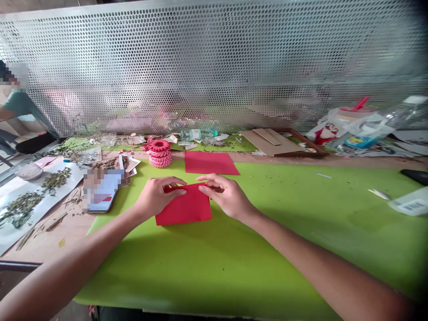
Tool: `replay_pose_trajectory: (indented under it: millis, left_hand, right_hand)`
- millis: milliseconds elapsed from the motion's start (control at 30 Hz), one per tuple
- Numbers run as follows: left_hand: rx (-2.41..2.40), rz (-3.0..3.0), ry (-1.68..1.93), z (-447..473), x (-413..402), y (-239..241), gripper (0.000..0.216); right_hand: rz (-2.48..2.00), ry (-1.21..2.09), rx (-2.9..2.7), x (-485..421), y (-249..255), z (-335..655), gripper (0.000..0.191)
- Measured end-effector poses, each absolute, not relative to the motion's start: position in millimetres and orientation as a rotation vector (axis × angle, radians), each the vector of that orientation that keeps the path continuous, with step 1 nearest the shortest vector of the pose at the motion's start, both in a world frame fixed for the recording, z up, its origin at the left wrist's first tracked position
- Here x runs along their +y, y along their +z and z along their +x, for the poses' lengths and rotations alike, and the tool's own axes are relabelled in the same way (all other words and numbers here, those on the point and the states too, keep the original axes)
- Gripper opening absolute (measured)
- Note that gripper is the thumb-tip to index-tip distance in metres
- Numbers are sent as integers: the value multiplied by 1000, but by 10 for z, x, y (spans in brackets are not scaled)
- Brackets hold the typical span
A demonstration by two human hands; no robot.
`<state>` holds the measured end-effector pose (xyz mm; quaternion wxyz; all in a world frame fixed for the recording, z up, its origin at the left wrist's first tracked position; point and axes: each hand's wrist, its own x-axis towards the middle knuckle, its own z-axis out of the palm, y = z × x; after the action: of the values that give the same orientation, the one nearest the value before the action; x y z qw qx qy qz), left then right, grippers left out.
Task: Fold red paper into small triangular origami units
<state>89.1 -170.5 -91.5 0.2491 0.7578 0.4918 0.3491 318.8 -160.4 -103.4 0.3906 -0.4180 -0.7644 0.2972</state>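
Observation:
Both hands grip the upper edge of a sheet of red paper over the green table mat. On the left end of that edge, the thumb of my left hand presses the front with its fingers behind. My right hand pinches the right end in the same way, thumb in front. Whether the paper is folded I cannot tell. Just beyond the hands lies another flat red sheet. Left of it stands a stack of red and pink zigzag-edged paper rings.
A phone and dried plant bits on white paper lie at left. Behind are a small bottle and brown cardboard. Plastic bags sit back right. A perforated metal panel closes the rear. A person is at far left.

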Motion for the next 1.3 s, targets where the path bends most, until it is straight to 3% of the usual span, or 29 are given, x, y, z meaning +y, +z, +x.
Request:
replay_pose_trajectory:
  millis: [533,867,1133,1300]
  left_hand:
    - [1385,1986,1081,895,-1701,-949,29]
    - [1357,2050,1019,859,-1687,-892,26]
    - [1337,1753,821,759,-1616,-835,41]
    - [1292,1733,745,702,-1592,-817,38]
  right_hand:
    - [-1088,833,-1831,-1597,-1000,3170,32]
    - [-1039,743,-1850,-1605,-994,3190,28]
    - [-1052,769,-1882,-1604,-975,3213,29]
    - [-1027,788,-1898,-1620,-946,3213,26]
